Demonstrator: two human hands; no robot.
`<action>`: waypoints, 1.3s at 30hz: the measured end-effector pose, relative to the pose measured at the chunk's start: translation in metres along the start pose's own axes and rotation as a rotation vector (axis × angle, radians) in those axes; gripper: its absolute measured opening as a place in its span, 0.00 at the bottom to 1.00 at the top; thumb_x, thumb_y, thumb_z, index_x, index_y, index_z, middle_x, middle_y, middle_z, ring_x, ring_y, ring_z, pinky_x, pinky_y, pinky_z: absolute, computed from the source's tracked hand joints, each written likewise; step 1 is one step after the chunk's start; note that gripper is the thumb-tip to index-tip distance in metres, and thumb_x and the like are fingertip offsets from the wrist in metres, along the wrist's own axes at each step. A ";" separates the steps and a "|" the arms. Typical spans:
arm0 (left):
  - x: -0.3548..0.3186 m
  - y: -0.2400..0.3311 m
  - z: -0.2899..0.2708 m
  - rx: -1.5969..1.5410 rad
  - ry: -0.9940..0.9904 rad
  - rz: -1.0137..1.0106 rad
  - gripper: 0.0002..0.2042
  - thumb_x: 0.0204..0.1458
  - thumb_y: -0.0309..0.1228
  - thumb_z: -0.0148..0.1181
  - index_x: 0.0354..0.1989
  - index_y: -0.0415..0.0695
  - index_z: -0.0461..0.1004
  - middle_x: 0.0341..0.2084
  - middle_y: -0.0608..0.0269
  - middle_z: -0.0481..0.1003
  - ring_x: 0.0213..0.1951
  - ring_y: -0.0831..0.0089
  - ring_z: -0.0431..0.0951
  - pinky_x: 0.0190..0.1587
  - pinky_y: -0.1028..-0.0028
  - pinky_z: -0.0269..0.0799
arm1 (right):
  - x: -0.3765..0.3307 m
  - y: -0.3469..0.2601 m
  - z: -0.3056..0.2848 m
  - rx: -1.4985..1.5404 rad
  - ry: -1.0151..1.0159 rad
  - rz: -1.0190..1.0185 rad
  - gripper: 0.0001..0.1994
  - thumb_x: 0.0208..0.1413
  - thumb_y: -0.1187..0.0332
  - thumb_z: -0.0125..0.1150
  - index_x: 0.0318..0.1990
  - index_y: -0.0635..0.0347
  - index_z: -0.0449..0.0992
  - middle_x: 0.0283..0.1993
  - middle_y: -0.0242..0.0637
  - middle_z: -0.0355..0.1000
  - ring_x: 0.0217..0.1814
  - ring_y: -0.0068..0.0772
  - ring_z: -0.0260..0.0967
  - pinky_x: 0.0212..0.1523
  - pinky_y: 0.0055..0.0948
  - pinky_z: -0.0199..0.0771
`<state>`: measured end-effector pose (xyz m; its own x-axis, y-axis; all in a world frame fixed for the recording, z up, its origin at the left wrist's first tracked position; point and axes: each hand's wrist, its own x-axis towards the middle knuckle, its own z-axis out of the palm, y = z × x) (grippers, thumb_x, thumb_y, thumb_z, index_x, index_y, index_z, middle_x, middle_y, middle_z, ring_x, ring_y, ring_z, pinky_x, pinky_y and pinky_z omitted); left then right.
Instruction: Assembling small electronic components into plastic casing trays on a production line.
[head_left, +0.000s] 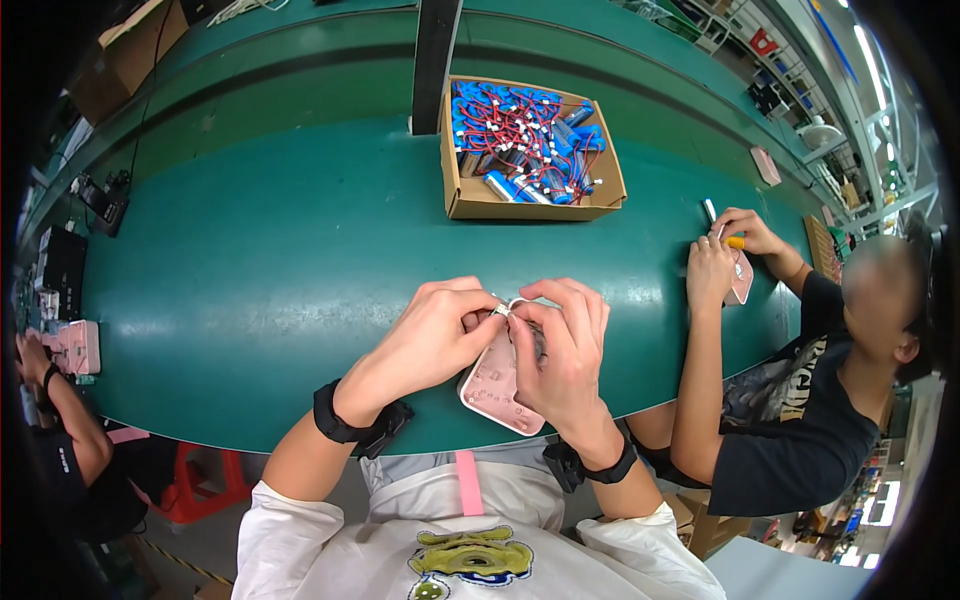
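Both of my hands meet over a pink plastic housing [488,390], a shallow shell with a white rim and small moulded posts inside, at the near edge of the table. My left hand [440,330] pinches a small white piece [501,310] between thumb and forefinger; it looks like a connector, but is too small to be sure. The fingertips of my right hand [565,350] close on the same spot from the other side. That hand also covers the housing's right part, so what lies beneath is hidden.
Beyond my hands stands a cardboard box [535,211] of blue battery packs [575,150] with red wires, beside a dark post [435,70]. At right, a co-worker's hands [715,260] work on another pink housing [741,280]. Another person's hand [35,355] is at far left.
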<state>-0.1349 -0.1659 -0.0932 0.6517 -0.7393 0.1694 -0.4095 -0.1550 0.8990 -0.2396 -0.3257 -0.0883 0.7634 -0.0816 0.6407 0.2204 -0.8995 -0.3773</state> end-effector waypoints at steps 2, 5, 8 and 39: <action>0.000 -0.001 -0.001 0.002 0.000 -0.009 0.09 0.58 0.24 0.65 0.43 0.32 0.83 0.29 0.56 0.79 0.26 0.71 0.78 0.31 0.72 0.75 | 0.001 0.000 0.002 -0.018 -0.004 0.002 0.08 0.50 0.79 0.70 0.37 0.59 0.78 0.50 0.37 0.76 0.54 0.46 0.71 0.54 0.42 0.64; 0.001 -0.002 -0.001 0.009 -0.001 -0.023 0.08 0.58 0.24 0.65 0.43 0.32 0.83 0.29 0.56 0.79 0.26 0.71 0.79 0.31 0.72 0.75 | 0.001 -0.001 0.003 -0.042 -0.009 0.003 0.08 0.50 0.79 0.70 0.37 0.59 0.78 0.50 0.37 0.76 0.54 0.46 0.71 0.54 0.42 0.64; 0.001 -0.002 0.000 -0.004 -0.003 -0.019 0.08 0.58 0.24 0.65 0.43 0.32 0.82 0.28 0.56 0.78 0.26 0.71 0.78 0.30 0.72 0.74 | 0.001 -0.001 0.002 -0.072 -0.014 0.002 0.09 0.50 0.79 0.70 0.37 0.59 0.78 0.49 0.37 0.76 0.54 0.46 0.71 0.54 0.42 0.64; 0.004 0.044 -0.025 -0.225 -0.331 -0.395 0.08 0.63 0.29 0.65 0.43 0.37 0.83 0.19 0.61 0.81 0.18 0.80 0.79 0.18 0.77 0.71 | -0.052 -0.069 -0.065 0.038 -0.456 0.400 0.50 0.43 0.66 0.83 0.72 0.69 0.57 0.79 0.65 0.48 0.75 0.69 0.55 0.72 0.56 0.61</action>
<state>-0.1345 -0.1594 -0.0430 0.4778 -0.8252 -0.3012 -0.0045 -0.3451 0.9385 -0.3339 -0.2872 -0.0515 0.9730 -0.2099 0.0965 -0.1216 -0.8204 -0.5587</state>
